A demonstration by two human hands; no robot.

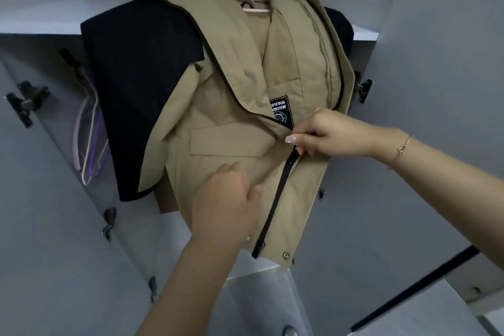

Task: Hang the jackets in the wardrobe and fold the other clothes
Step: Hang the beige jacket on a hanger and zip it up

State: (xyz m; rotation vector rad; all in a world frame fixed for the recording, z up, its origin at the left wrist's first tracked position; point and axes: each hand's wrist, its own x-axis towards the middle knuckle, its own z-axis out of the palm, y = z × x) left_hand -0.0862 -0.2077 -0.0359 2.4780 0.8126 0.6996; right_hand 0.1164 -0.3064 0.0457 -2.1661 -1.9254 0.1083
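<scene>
Khaki jacket (pixel 231 128): hooded, zip-front, hanging on a pale pink hanger (pixel 252 0) inside the open wardrobe (pixel 436 35), front facing the camera. Woven black label (pixel 281 112) at the inner neck.

Black zipper (pixel 275 199): runs down the front from just under the label to the hem, leaning slightly leftward as it descends; this is the jacket's long axis and the line any closing move would follow. Closed along the lower stretch, by the look of it; open above the slider.

Right hand (pixel 321 135): at the top of the closed stretch, fingers curled and pinching at the zipper; the pull itself is too small to make out. Nearer hand to the slider. Thin bracelet (pixel 403 148) on the wrist.

Left hand (pixel 229 199): lower and to the left of the zipper line, fingers relaxed and laid flat on the front panel, apparently steadying the cloth.

Black garment (pixel 136 84): hangs directly behind and to the left, partly covered by the hood.

Spare hangers (pixel 90 139): pink and purple, on the left, beside the black garment.

Step judged: zipping up, travel upward toward the collar.
</scene>
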